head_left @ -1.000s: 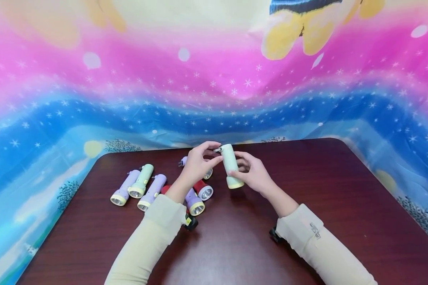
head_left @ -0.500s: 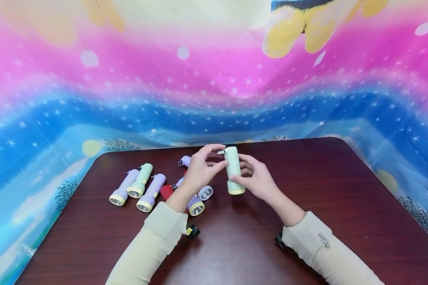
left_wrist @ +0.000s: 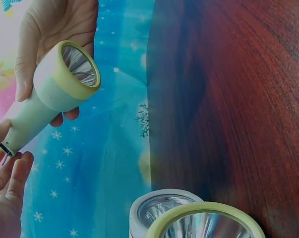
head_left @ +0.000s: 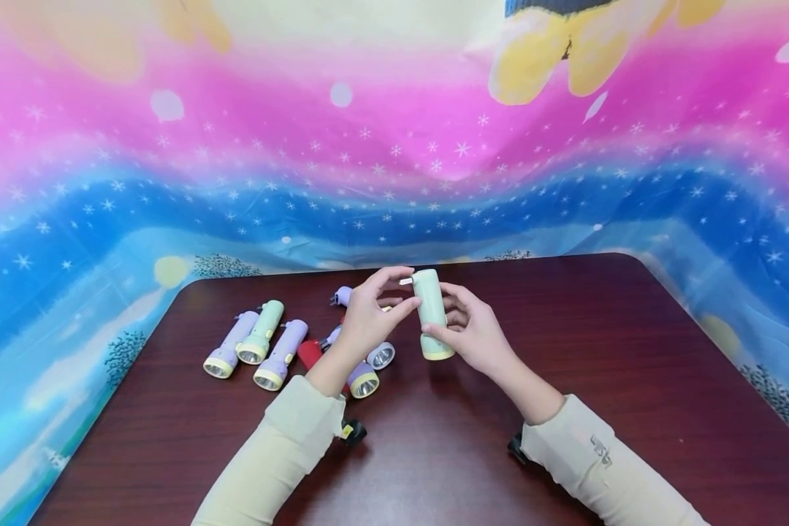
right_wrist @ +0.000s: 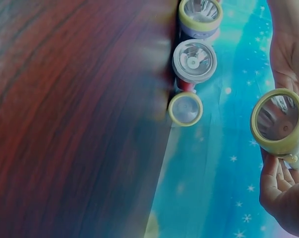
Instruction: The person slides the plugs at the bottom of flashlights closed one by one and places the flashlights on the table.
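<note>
A pale green flashlight [head_left: 429,310] with a yellow rim is held above the table, lens end down, by both hands. My right hand [head_left: 475,329] grips its lower body, thumb across the front. At the tail end, my left hand [head_left: 373,310] pinches around the metal prongs [head_left: 405,281] that stick out sideways. In the left wrist view the flashlight [left_wrist: 37,106] shows its reflector, with the right hand [left_wrist: 65,22] around it and the left hand [left_wrist: 10,193] at the prongs. The right wrist view has its lens [right_wrist: 278,118] facing the camera.
Several flashlights lie left of the hands: a purple one [head_left: 232,345], a green one [head_left: 261,333] and another purple one [head_left: 280,355]. Behind the left forearm are a red one [head_left: 310,353] and a purple one [head_left: 364,381], partly hidden. A printed cloth [head_left: 394,175] hangs behind the dark wooden table [head_left: 598,351].
Over the last second the flashlight has shifted slightly right and down, then stayed almost still. The left hand has moved right with it, and both hands keep their hold.
</note>
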### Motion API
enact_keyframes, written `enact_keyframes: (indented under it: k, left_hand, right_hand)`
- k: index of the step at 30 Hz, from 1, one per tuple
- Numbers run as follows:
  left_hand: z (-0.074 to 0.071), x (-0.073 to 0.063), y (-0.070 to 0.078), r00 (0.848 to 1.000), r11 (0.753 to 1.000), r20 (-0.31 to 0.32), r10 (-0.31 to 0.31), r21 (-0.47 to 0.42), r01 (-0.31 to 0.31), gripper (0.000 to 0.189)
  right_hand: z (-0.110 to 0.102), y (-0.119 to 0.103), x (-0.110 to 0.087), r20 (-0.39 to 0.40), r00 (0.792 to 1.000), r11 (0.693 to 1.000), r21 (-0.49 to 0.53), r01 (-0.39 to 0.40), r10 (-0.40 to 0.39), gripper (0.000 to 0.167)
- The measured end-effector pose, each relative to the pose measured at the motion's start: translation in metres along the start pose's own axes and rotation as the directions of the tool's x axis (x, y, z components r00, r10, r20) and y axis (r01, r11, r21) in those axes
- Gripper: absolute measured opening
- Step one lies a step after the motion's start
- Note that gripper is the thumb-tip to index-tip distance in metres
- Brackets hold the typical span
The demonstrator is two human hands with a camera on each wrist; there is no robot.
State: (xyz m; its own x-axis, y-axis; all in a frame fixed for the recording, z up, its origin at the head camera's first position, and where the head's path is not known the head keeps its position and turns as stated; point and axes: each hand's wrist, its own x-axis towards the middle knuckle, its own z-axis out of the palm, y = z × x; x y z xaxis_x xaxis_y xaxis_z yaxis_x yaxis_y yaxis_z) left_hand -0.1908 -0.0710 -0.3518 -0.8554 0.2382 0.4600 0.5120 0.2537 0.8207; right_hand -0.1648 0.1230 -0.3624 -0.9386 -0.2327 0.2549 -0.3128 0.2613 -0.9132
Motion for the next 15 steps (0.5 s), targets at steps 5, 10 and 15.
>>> enact_keyframes:
  k: [5, 10, 15]
  left_hand:
    - [-0.0005, -0.0005, 0.0018, 1.000, 1.000, 0.001, -0.015, -0.005, 0.015, 0.042]
    - [-0.0013, 0.0001, 0.0016, 1.000, 1.000, 0.000, 0.000, -0.015, 0.000, 0.041]
    - [-0.0018, 0.0001, 0.0020, 1.000, 1.000, 0.000, 0.014, -0.020, -0.014, 0.041]
  right_hand:
    - [0.0016, 0.0003, -0.0013, -0.014, 1.000, 1.000, 0.018, 0.010, -0.010, 0.068]
    - [0.0034, -0.0011, -0.0031, -0.028, 0.999, 0.999, 0.028, 0.018, -0.017, 0.066]
    - [0.0043, -0.0030, -0.0044, -0.041, 0.999, 0.999, 0.037, 0.029, -0.027, 0.065]
